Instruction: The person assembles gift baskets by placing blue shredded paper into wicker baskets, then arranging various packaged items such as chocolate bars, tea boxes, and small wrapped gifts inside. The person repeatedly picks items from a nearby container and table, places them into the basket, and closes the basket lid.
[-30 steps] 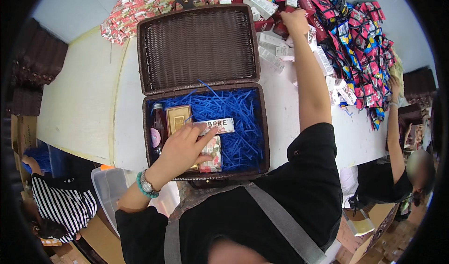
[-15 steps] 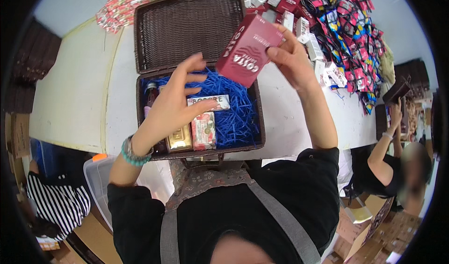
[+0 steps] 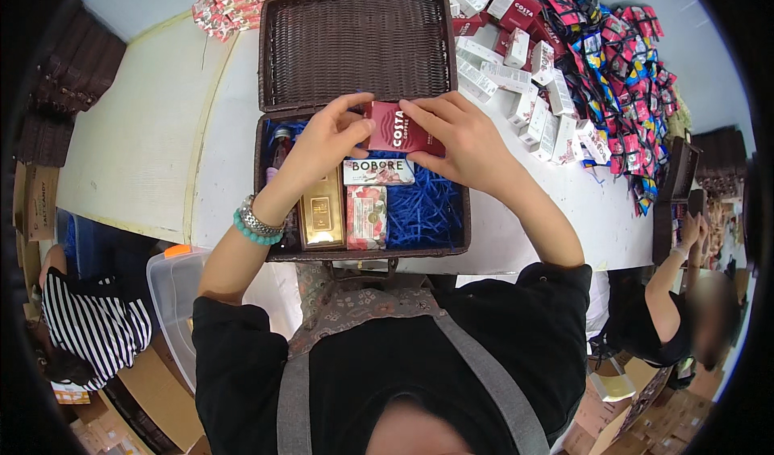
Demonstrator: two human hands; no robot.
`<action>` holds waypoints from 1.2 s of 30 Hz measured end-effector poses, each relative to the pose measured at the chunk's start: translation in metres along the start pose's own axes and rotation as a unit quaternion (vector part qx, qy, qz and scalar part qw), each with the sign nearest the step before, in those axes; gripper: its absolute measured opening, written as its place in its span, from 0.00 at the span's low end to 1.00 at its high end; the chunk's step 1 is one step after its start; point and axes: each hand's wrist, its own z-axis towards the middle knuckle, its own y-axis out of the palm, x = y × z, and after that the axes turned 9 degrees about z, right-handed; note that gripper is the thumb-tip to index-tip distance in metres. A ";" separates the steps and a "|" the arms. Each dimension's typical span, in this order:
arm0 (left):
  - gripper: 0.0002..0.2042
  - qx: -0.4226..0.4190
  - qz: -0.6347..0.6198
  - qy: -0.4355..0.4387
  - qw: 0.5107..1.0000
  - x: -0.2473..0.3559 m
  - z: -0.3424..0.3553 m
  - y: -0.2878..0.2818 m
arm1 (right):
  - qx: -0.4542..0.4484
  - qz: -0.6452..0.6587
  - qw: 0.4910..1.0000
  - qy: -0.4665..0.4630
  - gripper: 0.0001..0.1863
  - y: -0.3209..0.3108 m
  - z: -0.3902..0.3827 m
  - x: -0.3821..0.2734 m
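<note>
- Dark red rectangular cardboard box [image 3: 395, 126] is over the far part of the basket's interior, near the hinge side; you cannot be credited with having set it down, as contact with the packing beneath is hidden.
- Change noted: half a second ago your right hand alone held this box, tilted; now both hands have it and its printed face is turned more squarely.
- Your left hand [image 3: 324, 142] grips the box's left end between thumb and fingers; your right hand [image 3: 468, 139] grasps its right end. Neither is released.
- Finding, by judgement: your work has passed from one-handed carrying to two-handed control, which favours careful alignment.
- Just nearer you than the box lies a small white oblong carton with dark lettering [image 3: 379, 171], and nearer still a pink-and-white floral-wrapped packet [image 3: 366, 217], beside a shiny gold rectangular box [image 3: 322, 217].
- Dark glass bottle with a pale cap [image 3: 280, 142] lies at the left, partly behind your forearm.
- Blue shredded filler [image 3: 427, 213] shows at the right of the brown woven lidded basket [image 3: 465, 213], its lid raised.
- Beyond, to the right: loose white cartons [image 3: 559, 92] and pink-and-blue packets [image 3: 633, 104].
</note>
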 end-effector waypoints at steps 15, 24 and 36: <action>0.27 0.016 0.044 0.033 0.998 0.003 -0.007 0.009 | -0.100 0.578 0.681 0.439 0.21 -0.006 0.009 0.028; 0.21 0.035 -0.004 -0.058 0.998 -0.005 -0.006 0.004 | 0.009 0.009 1.000 0.012 0.37 0.010 0.010 -0.017; 0.17 -0.007 0.570 0.236 0.787 -0.027 -0.034 0.037 | -0.020 0.015 1.000 -0.003 0.23 0.035 -0.016 0.011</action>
